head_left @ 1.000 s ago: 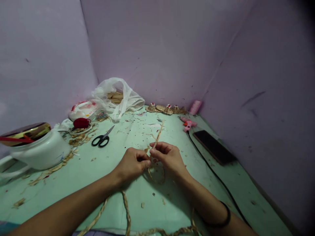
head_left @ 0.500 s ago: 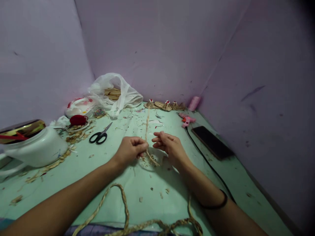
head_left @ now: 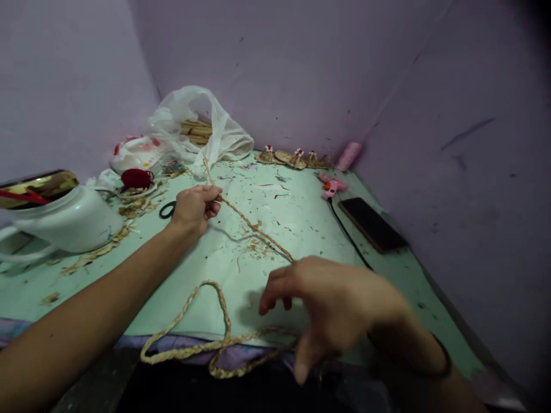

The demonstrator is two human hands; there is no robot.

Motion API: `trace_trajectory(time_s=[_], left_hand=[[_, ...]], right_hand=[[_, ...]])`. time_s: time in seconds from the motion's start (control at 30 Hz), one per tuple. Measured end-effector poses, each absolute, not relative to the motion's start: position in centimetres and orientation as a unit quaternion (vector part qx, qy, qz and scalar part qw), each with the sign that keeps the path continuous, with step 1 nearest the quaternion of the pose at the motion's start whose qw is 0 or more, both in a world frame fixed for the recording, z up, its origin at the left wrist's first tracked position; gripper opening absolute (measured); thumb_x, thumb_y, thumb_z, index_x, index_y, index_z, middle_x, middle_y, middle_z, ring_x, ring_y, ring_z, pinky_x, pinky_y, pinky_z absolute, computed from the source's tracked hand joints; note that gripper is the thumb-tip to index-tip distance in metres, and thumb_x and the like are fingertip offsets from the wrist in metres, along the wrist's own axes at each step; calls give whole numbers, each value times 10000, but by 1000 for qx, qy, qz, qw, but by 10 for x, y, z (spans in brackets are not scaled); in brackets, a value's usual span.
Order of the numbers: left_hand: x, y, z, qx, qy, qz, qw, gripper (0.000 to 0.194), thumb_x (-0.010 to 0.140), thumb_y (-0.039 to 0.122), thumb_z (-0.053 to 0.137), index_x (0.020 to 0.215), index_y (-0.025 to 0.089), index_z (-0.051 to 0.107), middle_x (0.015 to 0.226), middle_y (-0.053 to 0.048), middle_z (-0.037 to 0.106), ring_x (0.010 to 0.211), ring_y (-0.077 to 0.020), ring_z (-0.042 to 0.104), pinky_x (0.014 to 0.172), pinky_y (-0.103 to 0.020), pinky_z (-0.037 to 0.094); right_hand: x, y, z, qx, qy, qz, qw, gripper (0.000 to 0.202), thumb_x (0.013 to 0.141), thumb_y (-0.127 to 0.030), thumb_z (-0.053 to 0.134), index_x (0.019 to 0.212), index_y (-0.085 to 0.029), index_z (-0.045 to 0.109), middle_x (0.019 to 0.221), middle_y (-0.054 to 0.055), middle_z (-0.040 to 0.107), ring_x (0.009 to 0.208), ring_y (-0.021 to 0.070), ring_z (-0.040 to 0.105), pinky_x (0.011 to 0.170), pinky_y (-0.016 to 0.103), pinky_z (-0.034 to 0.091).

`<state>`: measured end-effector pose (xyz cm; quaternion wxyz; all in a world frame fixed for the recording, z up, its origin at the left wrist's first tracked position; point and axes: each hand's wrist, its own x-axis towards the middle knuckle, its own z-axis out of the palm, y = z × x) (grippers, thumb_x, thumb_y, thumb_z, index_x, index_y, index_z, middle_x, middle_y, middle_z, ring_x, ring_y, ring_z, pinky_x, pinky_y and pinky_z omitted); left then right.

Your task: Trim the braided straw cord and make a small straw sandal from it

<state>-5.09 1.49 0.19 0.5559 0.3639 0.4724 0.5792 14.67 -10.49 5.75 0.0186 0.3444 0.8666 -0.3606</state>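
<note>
My left hand (head_left: 198,207) pinches a thin braided straw cord (head_left: 247,222) near its far end, above the left middle of the green table (head_left: 241,269). From there the cord runs slanting down to the right and passes behind my right hand (head_left: 331,304). That hand is nearer the camera, slightly blurred, with its thumb and fingers apart. A thicker braid (head_left: 189,350) lies in loops over the table's front edge, and part of it is hidden by my right hand.
Scissors (head_left: 167,210) are partly hidden behind my left hand. A white pot (head_left: 73,221) and plastic bag (head_left: 224,137) stand left and back. Small straw hats (head_left: 297,159) line the back; a pink glue gun (head_left: 331,186) and phone (head_left: 373,225) lie right.
My left hand has moved left and away with the cord. My right hand has come nearer and to the right. The cord now stretches diagonally, and the view has tilted down.
</note>
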Motion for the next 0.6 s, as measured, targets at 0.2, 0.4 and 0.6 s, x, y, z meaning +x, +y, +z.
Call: trace_trajectory(time_s=[0.2, 0.4, 0.6], left_hand=[[-55, 18, -2, 345, 471, 585, 563, 45, 593, 106, 601, 590, 98, 557, 476, 10, 518, 334, -52, 429, 306, -158, 272], [-65, 19, 12, 320, 417, 599, 604, 34, 643, 58, 539, 623, 85, 546, 496, -2, 509, 346, -45, 414, 305, -141, 260], [-95, 13, 53, 309, 275, 653, 634, 179, 759, 64, 373, 634, 106, 495, 534, 10, 430, 366, -13, 324, 346, -115, 283]], right_hand=[[102, -158, 28, 422, 902, -25, 89, 81, 707, -172, 567, 787, -162, 557, 726, 83, 602, 634, 226, 576, 403, 275, 342], [115, -170, -13, 381, 924, 31, 8, 87, 714, -111, 507, 695, -183, 463, 564, 13, 563, 432, 149, 515, 328, 271, 209], [145, -171, -25, 391, 920, 13, 5, 152, 670, -77, 512, 767, -194, 523, 716, 42, 646, 430, 149, 560, 294, 270, 150]])
